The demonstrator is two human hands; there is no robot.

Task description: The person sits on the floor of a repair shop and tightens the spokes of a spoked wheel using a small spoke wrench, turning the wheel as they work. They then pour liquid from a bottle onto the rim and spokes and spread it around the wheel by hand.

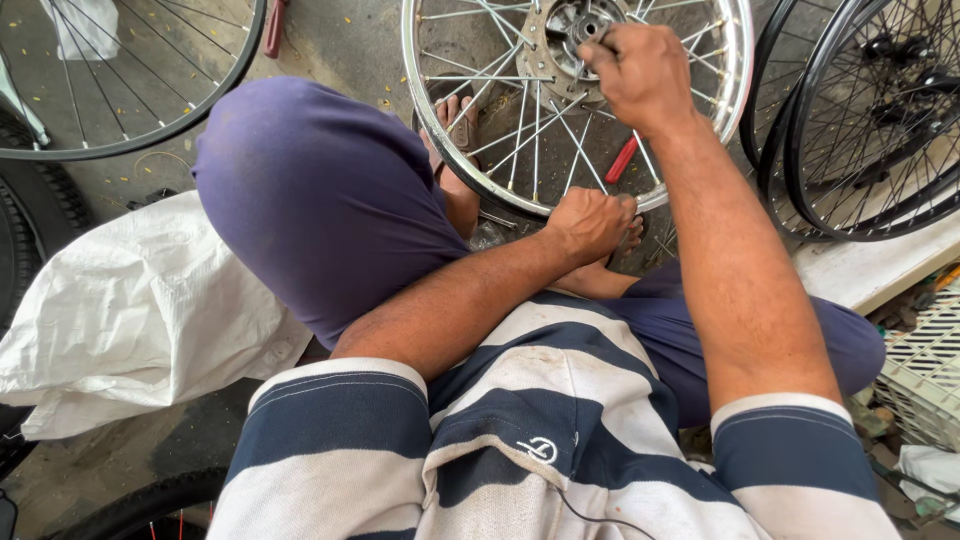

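The silver spoked wheel [577, 110] stands upright on the floor between the seated person's knees, the left hand [590, 222] clenched around its lower rim to steady it while the right hand [640, 75] closes its fingers on the hub [570, 35], black-tyred wheels [870, 120] leaning just beside.
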